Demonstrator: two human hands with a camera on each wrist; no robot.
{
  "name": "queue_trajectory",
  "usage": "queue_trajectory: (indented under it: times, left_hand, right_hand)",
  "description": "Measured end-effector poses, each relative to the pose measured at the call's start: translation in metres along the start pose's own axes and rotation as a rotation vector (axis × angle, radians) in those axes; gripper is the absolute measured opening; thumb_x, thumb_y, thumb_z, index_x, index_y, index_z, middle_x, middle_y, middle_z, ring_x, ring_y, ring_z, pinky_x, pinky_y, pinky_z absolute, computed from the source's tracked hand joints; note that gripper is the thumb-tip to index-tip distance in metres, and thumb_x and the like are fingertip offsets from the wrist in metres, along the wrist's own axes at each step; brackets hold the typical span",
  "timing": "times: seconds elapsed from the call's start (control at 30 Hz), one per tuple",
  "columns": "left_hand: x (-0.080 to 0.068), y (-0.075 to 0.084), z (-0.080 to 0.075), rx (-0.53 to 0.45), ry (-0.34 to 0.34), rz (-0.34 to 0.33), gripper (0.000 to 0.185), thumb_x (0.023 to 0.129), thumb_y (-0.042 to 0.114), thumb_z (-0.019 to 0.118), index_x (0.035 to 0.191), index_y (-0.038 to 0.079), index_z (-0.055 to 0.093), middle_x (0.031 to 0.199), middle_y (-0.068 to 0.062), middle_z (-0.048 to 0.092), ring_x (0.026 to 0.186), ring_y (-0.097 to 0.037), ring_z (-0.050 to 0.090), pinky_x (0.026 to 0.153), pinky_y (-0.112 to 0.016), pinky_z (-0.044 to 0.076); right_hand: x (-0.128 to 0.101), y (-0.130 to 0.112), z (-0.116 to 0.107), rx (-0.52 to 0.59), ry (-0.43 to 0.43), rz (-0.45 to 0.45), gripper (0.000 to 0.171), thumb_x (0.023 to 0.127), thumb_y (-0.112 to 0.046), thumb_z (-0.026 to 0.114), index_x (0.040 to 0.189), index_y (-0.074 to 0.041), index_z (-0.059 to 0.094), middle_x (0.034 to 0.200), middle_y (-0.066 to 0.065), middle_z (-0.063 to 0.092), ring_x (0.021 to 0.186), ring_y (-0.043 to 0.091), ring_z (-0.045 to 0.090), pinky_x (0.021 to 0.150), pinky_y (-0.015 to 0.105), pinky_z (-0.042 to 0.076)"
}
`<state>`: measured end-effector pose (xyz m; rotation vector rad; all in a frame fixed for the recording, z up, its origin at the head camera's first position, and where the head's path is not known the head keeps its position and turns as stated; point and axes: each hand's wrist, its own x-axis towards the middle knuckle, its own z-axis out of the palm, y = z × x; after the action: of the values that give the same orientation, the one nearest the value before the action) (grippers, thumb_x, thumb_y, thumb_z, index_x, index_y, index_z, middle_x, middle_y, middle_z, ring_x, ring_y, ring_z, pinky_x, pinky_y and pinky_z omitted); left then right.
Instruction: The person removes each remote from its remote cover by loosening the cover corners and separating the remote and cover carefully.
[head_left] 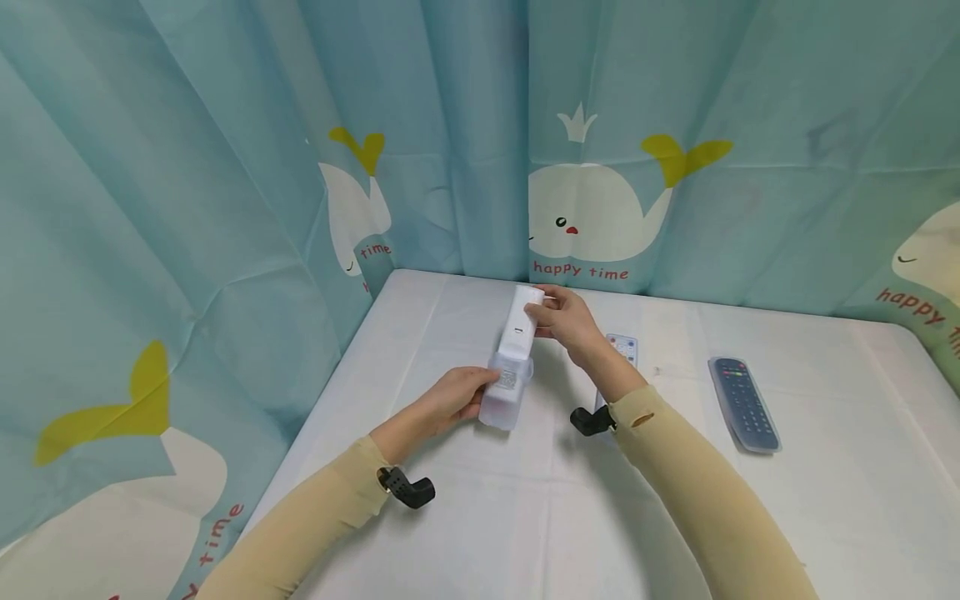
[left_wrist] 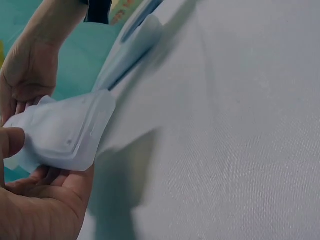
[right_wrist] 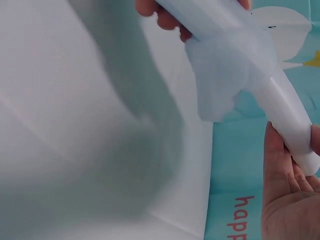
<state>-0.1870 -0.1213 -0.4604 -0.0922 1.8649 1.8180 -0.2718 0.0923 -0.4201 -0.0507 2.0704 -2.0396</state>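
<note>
Hands hold 1 white remote (head_left: 520, 329) above the counter (head_left: 465, 517). The left hand (head_left: 450, 400) curls its fingers around the soft clear cover (head_left: 504, 398) at the remote's near end. The right hand (head_left: 567, 321) pinches the far end, likely to keep it steady. Right of the white remote lie 2 more remotes, a small white one (head_left: 624, 346) and a dark one (head_left: 744, 404). A whale curtain (head_left: 600, 167) hangs behind.

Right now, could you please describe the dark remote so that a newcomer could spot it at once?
Start from the white table before the whale-print curtain. On its right side, well clear of both hands, lies the dark remote in a clear sleeve. Unlike the white remote being held, it is dark grey and untouched.
</note>
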Motion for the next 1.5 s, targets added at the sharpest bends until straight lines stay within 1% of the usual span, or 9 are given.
queue_trajectory:
  times: [0.13,0.23,0.43,0.6,0.73,0.97,1.17,1.37,1.5]
  left_hand:
    - [0.002,0.002,0.003,-0.061,0.021,-0.005,0.049,0.106,0.028,0.056,0.138,-0.009,0.054,0.122,-0.018,0.068,0.105,-0.022,0.069,0.09,-0.035,0.057]
    - [0.002,0.002,0.003,-0.07,0.013,-0.002,0.048,0.106,0.026,0.057,0.138,-0.009,0.054,0.124,-0.018,0.067,0.108,-0.023,0.068,0.092,-0.037,0.057]
    - [-0.001,0.001,0.001,-0.008,-0.046,0.043,0.043,0.103,0.017,0.063,0.138,-0.007,0.055,0.128,-0.016,0.066,0.112,-0.024,0.066,0.093,-0.038,0.056]
    - [-0.004,0.001,0.001,0.0,-0.09,0.093,0.051,0.104,0.017,0.061,0.147,-0.005,0.045,0.137,-0.018,0.061,0.12,-0.027,0.063,0.097,-0.041,0.054]
    - [-0.005,0.003,0.001,0.011,-0.142,0.114,0.06,0.103,0.01,0.063,0.154,-0.003,0.035,0.144,-0.019,0.056,0.125,-0.03,0.059,0.101,-0.045,0.051]
    - [-0.004,0.002,-0.004,0.08,-0.279,0.123,0.079,0.097,-0.003,0.066,0.161,0.006,0.02,0.143,-0.019,0.057,0.123,-0.029,0.06,0.1,-0.042,0.052]
    - [-0.007,0.002,-0.007,0.069,-0.354,0.139,0.088,0.096,-0.007,0.065,0.164,0.015,0.013,0.146,-0.018,0.054,0.123,-0.029,0.058,0.099,-0.041,0.051]
    - [-0.013,0.002,-0.008,0.086,-0.393,0.14,0.101,0.095,-0.005,0.067,0.165,0.032,0.005,0.15,-0.014,0.048,0.127,-0.029,0.055,0.098,-0.043,0.05]
    - [-0.016,0.0,-0.008,0.084,-0.39,0.134,0.102,0.095,-0.003,0.068,0.165,0.036,0.004,0.15,-0.015,0.047,0.127,-0.03,0.054,0.097,-0.043,0.051]
  right_hand:
    - [-0.002,0.001,0.002,-0.01,-0.009,-0.01,0.051,0.102,-0.012,0.065,0.148,-0.002,0.046,0.129,0.02,0.06,0.094,0.023,0.068,0.081,0.033,0.06]
    - [-0.003,0.002,0.004,-0.019,-0.014,-0.019,0.05,0.102,-0.013,0.065,0.148,-0.003,0.047,0.129,0.02,0.061,0.094,0.023,0.068,0.081,0.033,0.059]
    - [-0.004,0.002,0.003,-0.027,-0.063,-0.013,0.054,0.101,-0.013,0.066,0.15,-0.007,0.045,0.131,0.02,0.06,0.099,0.026,0.067,0.085,0.036,0.059]
    - [-0.005,0.001,0.001,-0.01,-0.12,0.003,0.064,0.098,-0.007,0.069,0.155,-0.012,0.039,0.134,0.022,0.06,0.105,0.027,0.065,0.087,0.039,0.058]
    - [-0.005,-0.001,-0.001,-0.004,-0.111,0.012,0.064,0.097,-0.005,0.068,0.155,-0.011,0.039,0.134,0.023,0.06,0.101,0.027,0.067,0.085,0.038,0.058]
    - [-0.003,0.0,-0.008,0.008,-0.103,0.008,0.064,0.097,-0.004,0.068,0.155,-0.006,0.038,0.134,0.025,0.059,0.093,0.022,0.069,0.082,0.036,0.059]
    - [-0.003,-0.002,-0.009,0.014,-0.101,0.007,0.066,0.097,-0.003,0.068,0.155,-0.004,0.037,0.132,0.026,0.059,0.091,0.022,0.069,0.081,0.036,0.06]
    - [-0.004,-0.004,-0.009,0.018,-0.112,0.005,0.066,0.097,-0.004,0.068,0.155,-0.004,0.037,0.133,0.025,0.059,0.092,0.022,0.069,0.081,0.036,0.06]
    - [-0.004,-0.005,-0.008,0.021,-0.119,0.003,0.067,0.097,-0.005,0.068,0.157,-0.005,0.036,0.133,0.025,0.058,0.092,0.022,0.069,0.082,0.036,0.06]
